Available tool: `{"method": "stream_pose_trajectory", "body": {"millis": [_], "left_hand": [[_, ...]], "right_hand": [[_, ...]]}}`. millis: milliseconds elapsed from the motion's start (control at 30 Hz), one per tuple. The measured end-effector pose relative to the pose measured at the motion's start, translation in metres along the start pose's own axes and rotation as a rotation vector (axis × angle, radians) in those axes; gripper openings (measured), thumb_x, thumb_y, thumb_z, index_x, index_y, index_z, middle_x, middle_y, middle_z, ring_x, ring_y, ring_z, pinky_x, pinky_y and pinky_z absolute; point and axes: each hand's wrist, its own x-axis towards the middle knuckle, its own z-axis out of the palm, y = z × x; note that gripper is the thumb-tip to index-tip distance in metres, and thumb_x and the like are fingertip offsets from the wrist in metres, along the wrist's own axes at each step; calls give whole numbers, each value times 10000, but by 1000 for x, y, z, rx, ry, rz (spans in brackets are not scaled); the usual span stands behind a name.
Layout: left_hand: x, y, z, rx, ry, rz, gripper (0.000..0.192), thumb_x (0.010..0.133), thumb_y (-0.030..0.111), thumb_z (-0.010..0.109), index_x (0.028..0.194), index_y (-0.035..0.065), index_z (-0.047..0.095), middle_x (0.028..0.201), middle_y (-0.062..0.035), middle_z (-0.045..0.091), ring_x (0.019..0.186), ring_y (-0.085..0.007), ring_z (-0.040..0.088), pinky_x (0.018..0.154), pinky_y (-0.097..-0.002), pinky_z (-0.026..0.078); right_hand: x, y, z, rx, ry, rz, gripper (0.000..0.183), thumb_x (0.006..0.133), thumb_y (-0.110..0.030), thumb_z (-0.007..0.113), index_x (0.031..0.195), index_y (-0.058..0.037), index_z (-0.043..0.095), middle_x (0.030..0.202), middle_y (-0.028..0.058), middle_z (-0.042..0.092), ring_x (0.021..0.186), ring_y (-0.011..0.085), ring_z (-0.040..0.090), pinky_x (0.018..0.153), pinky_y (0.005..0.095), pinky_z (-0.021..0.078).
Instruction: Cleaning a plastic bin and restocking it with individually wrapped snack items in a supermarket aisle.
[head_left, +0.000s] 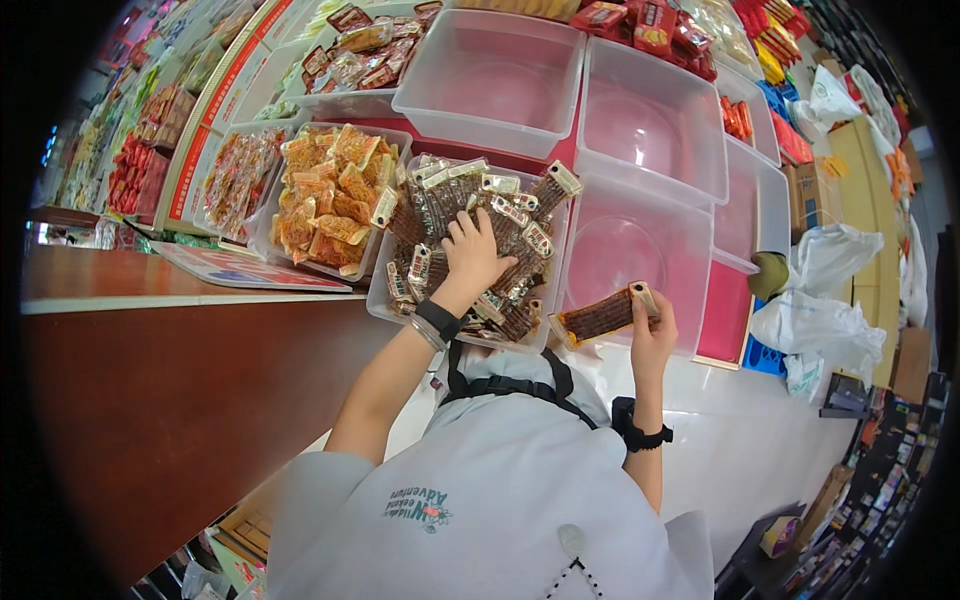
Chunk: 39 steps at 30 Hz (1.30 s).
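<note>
My left hand (474, 251) lies spread on a pile of clear snack packets (517, 247), palm down, with the fingers apart. Dark brown strips show inside these packets, and each has a pale printed label at one end. A translucent plastic bin (553, 300) holds the pile in front of my body. Off to the right, my right hand (654, 330) pinches one snack packet (600, 318) by its label end, between thumb and fingers. This packet has dark strips and a yellowish edge, and it hangs over the near rim of the neighbouring bin (637, 247).
Left of the pile stands a bin of orange snack packets (337, 191), then a bin of smaller reddish packets (244, 180). Translucent bins (487, 82) continue behind on a pink-red surface (726, 315). A printed sign board (247, 266) juts over the wooden counter (187, 375). White plastic bags (821, 330) sit at right.
</note>
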Motion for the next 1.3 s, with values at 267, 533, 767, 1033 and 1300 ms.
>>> {"method": "stream_pose_trajectory", "body": {"millis": [267, 533, 767, 1033, 1300], "left_hand": [[-1, 6, 1, -123, -43, 12, 682, 579, 237, 805, 1043, -26, 380, 1175, -235, 329, 1065, -375, 369, 781, -475, 451], [-13, 19, 10, -163, 111, 248, 406, 673, 36, 642, 983, -18, 386, 1082, -281, 404, 991, -440, 429, 814, -445, 392], [-8, 13, 3, -503, -306, 61, 563, 682, 117, 701, 1039, -57, 302, 848, -296, 558, 833, -431, 566, 692, -437, 465], [-10, 3, -40, -879, -113, 42, 560, 697, 124, 674, 1139, -39, 370, 927, -263, 588, 876, -351, 597, 730, -380, 477], [-28, 35, -79, -1681, -107, -35, 479, 827, 57, 561, 1237, 15, 316, 1107, -94, 510, 987, -163, 514, 853, -298, 413]], "right_hand": [[11, 13, 11, 87, -77, 67, 227, 827, -101, 591, 1032, -6, 565, 836, 81, 619, 727, 119, 572, 642, 253, 462], [21, 0, 7, 129, -27, -17, 270, 826, -89, 587, 1068, 17, 532, 958, 112, 611, 882, 148, 582, 757, 257, 464], [26, 15, -4, 129, -3, -25, 327, 826, -71, 581, 1128, 13, 487, 1060, 116, 571, 955, 161, 555, 779, 256, 457], [26, -18, -9, 559, -17, 240, 466, 826, -5, 528, 1257, -14, 353, 1081, 110, 510, 934, 145, 536, 785, 239, 444], [29, -33, 42, 594, -289, 212, 423, 785, -19, 604, 1164, -14, 416, 973, 84, 520, 896, 124, 523, 763, 244, 453]]}}
